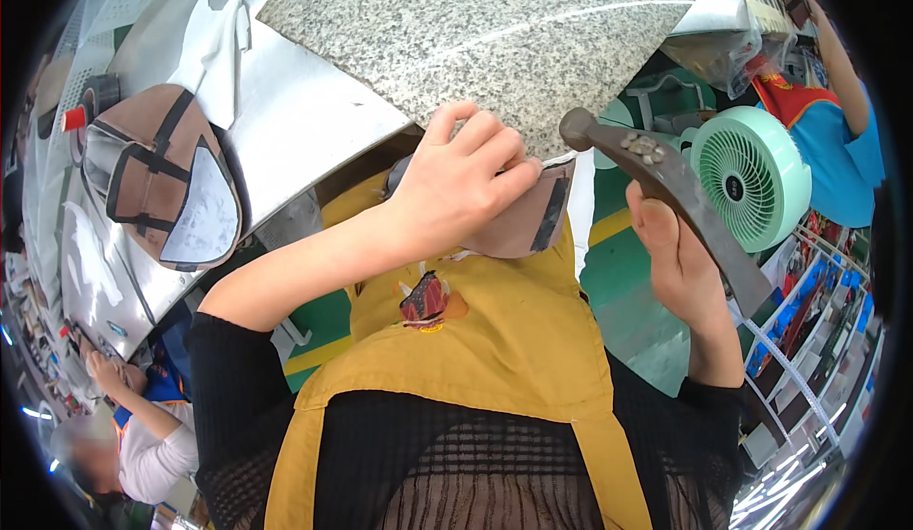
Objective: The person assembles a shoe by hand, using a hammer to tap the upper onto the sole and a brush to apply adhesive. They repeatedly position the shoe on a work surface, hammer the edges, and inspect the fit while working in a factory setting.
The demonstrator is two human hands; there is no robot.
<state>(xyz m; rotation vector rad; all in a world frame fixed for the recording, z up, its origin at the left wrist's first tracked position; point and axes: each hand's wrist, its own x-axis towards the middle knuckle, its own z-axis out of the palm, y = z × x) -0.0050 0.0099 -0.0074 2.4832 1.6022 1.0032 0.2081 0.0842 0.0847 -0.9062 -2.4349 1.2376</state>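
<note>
My left hand (pixel 463 180) presses down on a brown shoe upper piece with a black edge (pixel 529 218), held at the edge of a speckled granite slab (pixel 495 26). My right hand (pixel 677 264) grips a dark metal hammer (pixel 666 173) by its handle. The hammer's round head (pixel 577 128) is raised just right of the shoe piece, near the slab's edge. Several small nails lie stuck on the hammer's flat side (pixel 644 147). I wear a yellow apron (pixel 485 340) over black mesh sleeves.
A stack of brown and black shoe uppers (pixel 162 178) lies on a metal worktable (pixel 295 121) at left, with white paper (pixel 217 45) behind it. A mint-green fan (pixel 751 176) stands at right. Other people sit at lower left (pixel 133 435) and upper right (pixel 837 102).
</note>
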